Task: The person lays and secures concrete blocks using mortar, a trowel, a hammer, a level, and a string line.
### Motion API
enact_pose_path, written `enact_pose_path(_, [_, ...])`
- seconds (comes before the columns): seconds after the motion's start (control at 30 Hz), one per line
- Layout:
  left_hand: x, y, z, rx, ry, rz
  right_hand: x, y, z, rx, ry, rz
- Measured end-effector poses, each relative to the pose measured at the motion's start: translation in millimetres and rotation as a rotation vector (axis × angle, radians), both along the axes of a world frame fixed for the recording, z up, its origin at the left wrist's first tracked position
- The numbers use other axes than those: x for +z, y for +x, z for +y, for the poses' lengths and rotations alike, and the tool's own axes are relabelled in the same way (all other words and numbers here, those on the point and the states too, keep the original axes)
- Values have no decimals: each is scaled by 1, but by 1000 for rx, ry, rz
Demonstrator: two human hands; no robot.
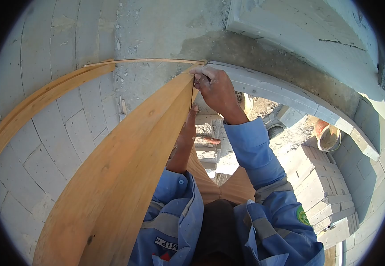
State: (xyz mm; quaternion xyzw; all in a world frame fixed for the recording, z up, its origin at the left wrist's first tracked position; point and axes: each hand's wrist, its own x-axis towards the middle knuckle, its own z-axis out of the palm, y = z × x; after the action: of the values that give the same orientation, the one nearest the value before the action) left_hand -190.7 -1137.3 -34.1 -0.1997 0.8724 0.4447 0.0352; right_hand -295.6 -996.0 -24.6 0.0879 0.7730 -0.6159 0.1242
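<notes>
A long wooden board (121,155) runs from the bottom left, close to the camera, up to the top of a block wall. My right hand (214,88) is at its far end, thumb and fingers pinched together at the board's edge. Whatever is between those fingertips is too small to make out. A thin dark line runs down the board's edge below them. My left hand (189,125) is lower down, against the edge of the same board, with its thumb showing and the other fingers hidden behind the wood.
Pale block walls (55,133) stand to the left and right. A curved-looking wooden strip (46,102) lies along the left wall. A row of grey blocks (290,95) extends right from the board's end. Below are a bucket (328,137) and stacked blocks (323,177).
</notes>
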Motion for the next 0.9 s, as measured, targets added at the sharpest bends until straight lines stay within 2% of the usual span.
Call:
enact_pose_path(0.07, [2,-2,2,56,58,-11,-1,1,3,67,60,118])
enact_pose_path(0.2, [-3,-1,3,102,138,16,2,-2,6,124,106,141])
enact_pose_path(0.27, [-3,0,1,57,113,46,1,-5,5,188,284,258])
enact_pose_path(0.3, [-3,0,0,11,88,78,1,-5,4,186,284,258])
enact_pose_path(0.4, [-4,-1,-2,-38,42,109,3,-4,0,103,248,225])
enact_pose_path(0.47, [-4,1,-3,-50,16,108,2,4,-4,-108,-6,-12])
enact_pose_path(0.77, [-5,9,-6,-96,-74,107,-2,23,-18,-224,9,138])
enact_pose_path(0.9, [-7,12,-10,-135,-130,110,5,26,-22,-258,-90,58])
